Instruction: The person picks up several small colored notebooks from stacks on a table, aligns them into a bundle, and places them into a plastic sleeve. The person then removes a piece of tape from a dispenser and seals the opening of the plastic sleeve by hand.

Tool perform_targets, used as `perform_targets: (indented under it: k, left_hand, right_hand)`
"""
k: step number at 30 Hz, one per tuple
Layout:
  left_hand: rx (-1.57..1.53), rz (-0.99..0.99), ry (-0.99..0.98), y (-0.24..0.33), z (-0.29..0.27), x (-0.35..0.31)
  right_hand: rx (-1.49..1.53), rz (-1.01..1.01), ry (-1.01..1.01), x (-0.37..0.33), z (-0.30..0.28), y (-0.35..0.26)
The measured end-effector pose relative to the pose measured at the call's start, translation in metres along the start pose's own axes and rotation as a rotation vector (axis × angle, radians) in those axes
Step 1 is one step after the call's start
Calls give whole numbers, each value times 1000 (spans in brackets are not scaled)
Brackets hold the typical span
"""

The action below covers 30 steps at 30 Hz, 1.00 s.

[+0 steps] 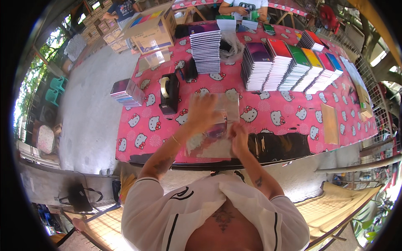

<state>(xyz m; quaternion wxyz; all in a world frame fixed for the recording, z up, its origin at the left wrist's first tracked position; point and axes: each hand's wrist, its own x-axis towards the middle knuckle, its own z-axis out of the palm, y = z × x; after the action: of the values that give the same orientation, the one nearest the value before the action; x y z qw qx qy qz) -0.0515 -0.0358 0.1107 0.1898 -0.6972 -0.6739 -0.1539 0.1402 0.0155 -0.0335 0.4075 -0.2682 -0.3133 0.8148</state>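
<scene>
Head view: tape dispenser [169,97] stood near left edge of pink table [161,144]. Left hand [202,111] blurred, grip couldn't be told. Purple-covered notebook [217,131] and clear plastic [217,149] lay near front edge. Right hand [238,137] curled at plastic's right side, hold unclear.

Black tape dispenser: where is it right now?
In the head view, the black tape dispenser stands left of centre on the pink tablecloth, between the small notebook stack and the person's left hand.
</scene>
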Motion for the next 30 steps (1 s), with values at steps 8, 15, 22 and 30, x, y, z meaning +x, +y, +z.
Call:
perform_targets:
  k: [8,15,22,30]
  left_hand:
    - [-414,-303,-170,6,-6,-22]
    - [-1151,-729,-20,7,44,-144]
    - [-1259,-518,127,28,30,-89]
    - [-1436,-759,395,59,56,-85]
  right_hand:
    - [456,747,-320,-45,50,42]
    - [-475,26,-325,3,42,-41]
    - [-457,-142,-429,6,56,-48]
    - [-423,-136,-269,5,68,-16]
